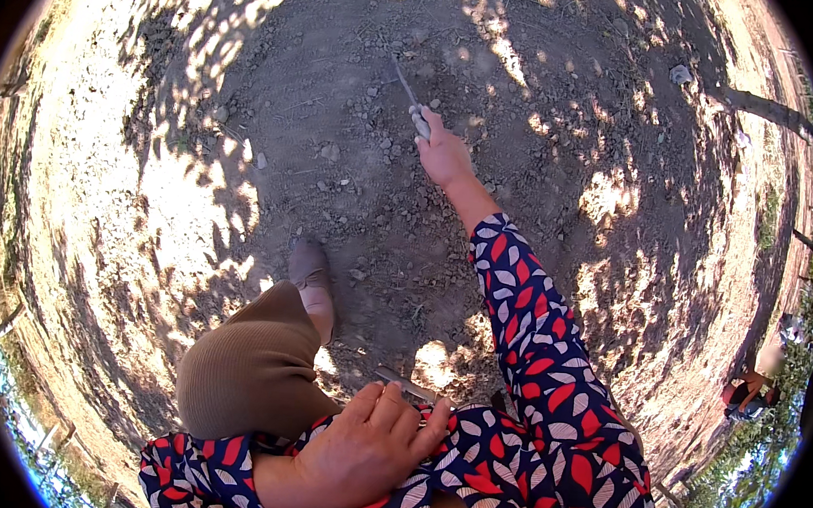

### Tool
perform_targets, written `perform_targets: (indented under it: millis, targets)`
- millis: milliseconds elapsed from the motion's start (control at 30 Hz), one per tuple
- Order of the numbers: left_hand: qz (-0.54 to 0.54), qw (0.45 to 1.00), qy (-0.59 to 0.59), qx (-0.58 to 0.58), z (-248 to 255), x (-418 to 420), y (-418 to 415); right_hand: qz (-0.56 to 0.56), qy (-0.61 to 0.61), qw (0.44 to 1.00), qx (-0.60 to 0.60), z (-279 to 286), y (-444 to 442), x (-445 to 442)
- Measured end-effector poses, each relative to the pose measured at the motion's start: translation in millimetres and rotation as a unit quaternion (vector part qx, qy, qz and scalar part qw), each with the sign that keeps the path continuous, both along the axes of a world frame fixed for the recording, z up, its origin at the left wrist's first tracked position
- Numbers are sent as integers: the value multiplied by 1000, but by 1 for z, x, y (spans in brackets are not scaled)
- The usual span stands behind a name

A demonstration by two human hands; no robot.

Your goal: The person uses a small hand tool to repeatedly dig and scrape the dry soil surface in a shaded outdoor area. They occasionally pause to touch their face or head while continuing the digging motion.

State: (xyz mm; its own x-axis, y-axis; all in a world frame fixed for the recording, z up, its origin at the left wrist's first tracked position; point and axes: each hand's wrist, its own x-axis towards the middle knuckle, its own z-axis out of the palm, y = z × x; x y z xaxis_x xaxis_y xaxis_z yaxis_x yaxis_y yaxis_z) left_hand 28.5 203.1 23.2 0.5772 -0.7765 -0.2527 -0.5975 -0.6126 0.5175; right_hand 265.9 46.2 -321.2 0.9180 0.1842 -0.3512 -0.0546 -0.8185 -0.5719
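Observation:
My right hand (447,152) is stretched out ahead over the soil. It grips a small hand tool (420,121) by its pale, lumpy handle. The tool's thin metal blade (404,81) points away from me, its far end close to the ground; its exact shape is hard to make out. My left hand (367,444) rests across my lap with curled fingers. Just beyond those fingers lies a long, narrow brownish object (405,383), partly covered, and whether the hand touches it is unclear.
Dry, stony soil (302,129) spreads around me in patches of sun and shade. My foot in a brown shoe (311,269) stands below a bent knee (253,370). A tree branch or trunk (771,109) is at right. Another person (754,390) is farther off, lower right.

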Motion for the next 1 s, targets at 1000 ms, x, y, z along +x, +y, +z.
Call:
perform_targets:
  millis: [1000]
  targets:
    - [39, 999, 14, -5, 1, 5, 31, 70, 50, 994, -62, -39, 114, -35]
